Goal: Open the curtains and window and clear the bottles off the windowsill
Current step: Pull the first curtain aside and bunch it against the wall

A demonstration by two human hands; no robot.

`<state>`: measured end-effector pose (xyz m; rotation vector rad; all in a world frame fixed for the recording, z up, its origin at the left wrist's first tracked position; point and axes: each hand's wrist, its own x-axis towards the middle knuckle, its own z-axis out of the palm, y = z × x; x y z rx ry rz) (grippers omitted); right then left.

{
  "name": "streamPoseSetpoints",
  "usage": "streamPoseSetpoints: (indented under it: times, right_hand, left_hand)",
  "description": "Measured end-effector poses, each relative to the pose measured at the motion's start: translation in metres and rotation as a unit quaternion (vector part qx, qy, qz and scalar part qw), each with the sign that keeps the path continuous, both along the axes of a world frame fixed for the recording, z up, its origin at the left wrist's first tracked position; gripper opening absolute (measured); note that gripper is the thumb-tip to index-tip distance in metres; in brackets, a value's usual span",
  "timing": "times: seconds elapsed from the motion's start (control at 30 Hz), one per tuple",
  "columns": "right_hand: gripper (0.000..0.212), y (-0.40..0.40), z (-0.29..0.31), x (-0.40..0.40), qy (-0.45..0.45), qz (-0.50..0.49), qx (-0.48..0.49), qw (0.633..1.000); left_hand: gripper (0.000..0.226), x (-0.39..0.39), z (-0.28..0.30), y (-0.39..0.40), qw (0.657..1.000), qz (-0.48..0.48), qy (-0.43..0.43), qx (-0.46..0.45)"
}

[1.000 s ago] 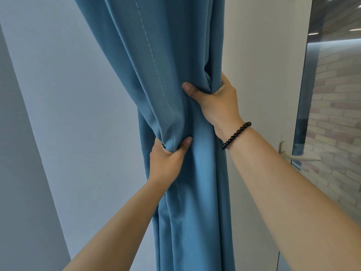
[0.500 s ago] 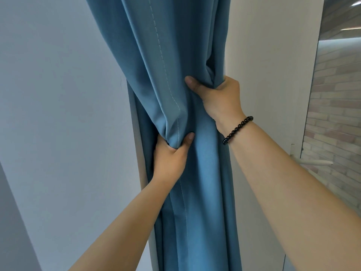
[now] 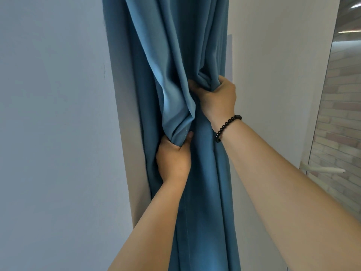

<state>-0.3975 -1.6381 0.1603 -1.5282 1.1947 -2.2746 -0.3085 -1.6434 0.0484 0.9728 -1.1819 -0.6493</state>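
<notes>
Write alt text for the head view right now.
Both hands grip a gathered blue curtain against a white wall: left hand low, right hand, wearing a black bead bracelet, higher. A white window handle shows at right.

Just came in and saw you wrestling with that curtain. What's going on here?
A person is bunching the blue curtain against the left edge of the window. The left hand grips a gathered fold low down; the right hand, with a black bead bracelet on its wrist, clutches the fabric higher up. The window handle at right is untouched. No bottles are in view.
</notes>
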Motion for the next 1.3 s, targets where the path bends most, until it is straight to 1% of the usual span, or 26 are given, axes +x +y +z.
streamPoseSetpoints:
  times: [0.13,0.23,0.33,0.4,0.5,0.6,0.67,0.77,0.87,0.9,0.97,1.03,1.1,1.17,1.23,1.3]
  right_hand:
    - [0.033,-0.017,0.005,-0.003,0.007,0.000,0.015,1.000]
    - [0.029,-0.029,0.011,-0.008,0.028,-0.004,0.040,0.999]
    - [0.024,-0.045,0.013,-0.018,0.043,-0.017,0.080,0.996]
    - [0.020,-0.052,0.009,-0.024,0.046,-0.023,0.100,0.994]
    - [0.021,-0.060,0.002,-0.030,0.047,-0.023,0.124,0.991]
    - [0.015,-0.067,0.002,-0.037,0.047,-0.016,0.137,0.989]
    - [0.017,-0.069,0.004,-0.038,0.040,-0.003,0.139,0.990]
    - [0.019,-0.069,0.005,-0.037,0.039,-0.005,0.129,0.991]
    - [0.018,-0.066,-0.001,-0.033,0.063,-0.036,0.107,0.992]
    - [0.021,-0.063,-0.005,-0.031,0.071,-0.041,0.100,0.992]
    - [0.029,-0.054,-0.011,-0.033,0.092,-0.057,0.086,0.990]
    - [0.036,-0.039,-0.015,-0.034,0.103,-0.081,0.067,0.989]
    - [0.058,-0.020,-0.013,-0.030,0.107,-0.096,0.009,0.990]
    - [0.079,-0.003,-0.009,-0.019,0.141,-0.116,-0.082,0.980]
    - [0.087,0.011,-0.004,-0.005,0.185,-0.157,-0.169,0.955]
    - [0.086,0.024,-0.001,0.011,0.217,-0.169,-0.238,0.932]
  left_hand:
    - [0.021,-0.007,0.002,-0.021,1.000,0.005,0.019,-0.007]
    - [0.019,-0.013,0.005,-0.039,0.999,-0.002,0.033,-0.010]
    - [0.019,-0.023,0.004,-0.061,0.999,-0.013,0.046,0.001]
    - [0.019,-0.028,-0.004,-0.073,0.999,-0.016,0.039,0.011]
    - [0.031,-0.032,-0.016,-0.082,0.999,-0.011,0.034,0.015]
    - [0.028,-0.036,-0.022,-0.092,0.999,0.003,0.033,0.000]
    - [0.025,-0.037,-0.021,-0.093,0.999,0.008,0.033,-0.010]
    - [0.030,-0.036,-0.021,-0.092,0.999,0.006,0.038,-0.011]
    - [0.033,-0.035,-0.020,-0.091,0.999,-0.002,0.037,-0.004]
    - [0.031,-0.035,-0.020,-0.090,0.999,-0.008,0.035,0.002]
    - [0.019,-0.034,-0.019,-0.087,0.999,-0.018,0.030,0.009]
    - [0.020,-0.034,-0.018,-0.083,0.999,-0.022,0.026,0.009]
    - [0.022,-0.035,-0.017,-0.080,0.999,-0.034,0.033,0.015]
    - [0.019,-0.035,-0.016,-0.078,0.999,-0.029,0.031,0.009]
    - [0.017,-0.036,-0.016,-0.077,1.000,-0.018,0.019,0.003]
    - [0.022,-0.035,-0.015,-0.077,0.999,-0.019,0.013,0.023]
